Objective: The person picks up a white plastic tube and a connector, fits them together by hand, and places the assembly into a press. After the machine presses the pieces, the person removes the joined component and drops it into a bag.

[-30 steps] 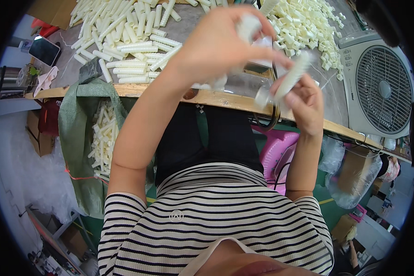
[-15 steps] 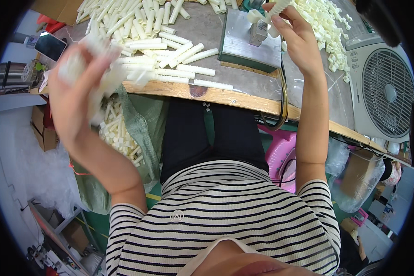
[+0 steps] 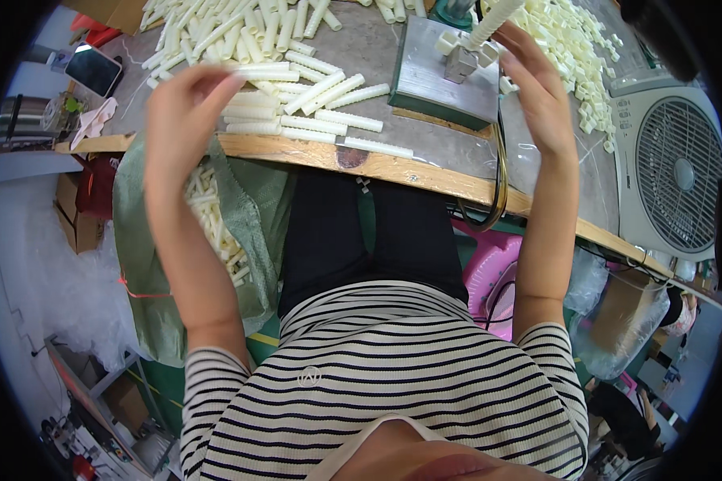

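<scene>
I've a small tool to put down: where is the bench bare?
Mostly bare: between the tubes and metal slab; between that slab and the wooden edge; between the right forearm and fan. Crowded: upper left with tubes, upper right with small pieces.

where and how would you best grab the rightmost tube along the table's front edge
Probably around the middle of the tube, coming from above and pinching across its narrow width: it lies flat, lengthwise beside the wooden edge, with nothing on top of it. Avoid the left end, since another tube lies close there.
</scene>
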Action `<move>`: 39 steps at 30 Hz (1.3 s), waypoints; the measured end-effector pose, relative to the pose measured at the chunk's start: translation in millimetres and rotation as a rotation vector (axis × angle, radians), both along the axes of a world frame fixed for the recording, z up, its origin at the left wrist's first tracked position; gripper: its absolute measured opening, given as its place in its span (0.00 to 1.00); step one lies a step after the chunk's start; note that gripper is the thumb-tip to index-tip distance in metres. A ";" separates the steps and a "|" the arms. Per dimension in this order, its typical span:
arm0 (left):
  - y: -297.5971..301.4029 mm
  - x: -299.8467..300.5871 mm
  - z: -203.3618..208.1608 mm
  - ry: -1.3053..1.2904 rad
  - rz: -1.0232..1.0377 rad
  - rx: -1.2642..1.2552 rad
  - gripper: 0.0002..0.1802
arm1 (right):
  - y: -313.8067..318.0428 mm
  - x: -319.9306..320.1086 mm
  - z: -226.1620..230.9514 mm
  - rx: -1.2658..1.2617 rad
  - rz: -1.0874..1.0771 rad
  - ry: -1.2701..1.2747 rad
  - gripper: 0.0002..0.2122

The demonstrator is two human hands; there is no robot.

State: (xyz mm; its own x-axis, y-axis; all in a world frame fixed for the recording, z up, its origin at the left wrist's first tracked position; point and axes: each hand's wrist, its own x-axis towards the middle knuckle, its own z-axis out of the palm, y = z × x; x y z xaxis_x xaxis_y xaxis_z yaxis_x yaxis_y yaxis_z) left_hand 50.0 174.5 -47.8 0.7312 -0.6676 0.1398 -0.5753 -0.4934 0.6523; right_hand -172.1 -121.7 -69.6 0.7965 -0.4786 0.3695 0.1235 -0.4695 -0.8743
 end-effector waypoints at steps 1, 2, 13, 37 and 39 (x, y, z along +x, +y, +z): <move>-22.8 9.4 -6.2 -0.050 -0.077 -0.046 0.17 | 0.9 -6.6 6.3 0.000 -0.001 0.019 0.19; -53.0 16.6 -10.4 -0.122 -0.075 0.046 0.18 | 0.7 -19.3 9.2 -0.004 0.000 0.022 0.19; -143.4 32.9 -39.2 -0.241 -0.157 0.524 0.19 | -2.6 -171.1 10.7 -0.415 -0.567 0.804 0.18; -105.4 -123.3 -33.4 1.103 -0.328 -0.923 0.14 | 95.5 -22.2 -5.5 0.143 -0.098 -0.194 0.18; -106.7 -130.5 -37.1 1.067 -0.290 -1.001 0.13 | 96.0 -21.6 -7.7 0.131 -0.158 -0.177 0.20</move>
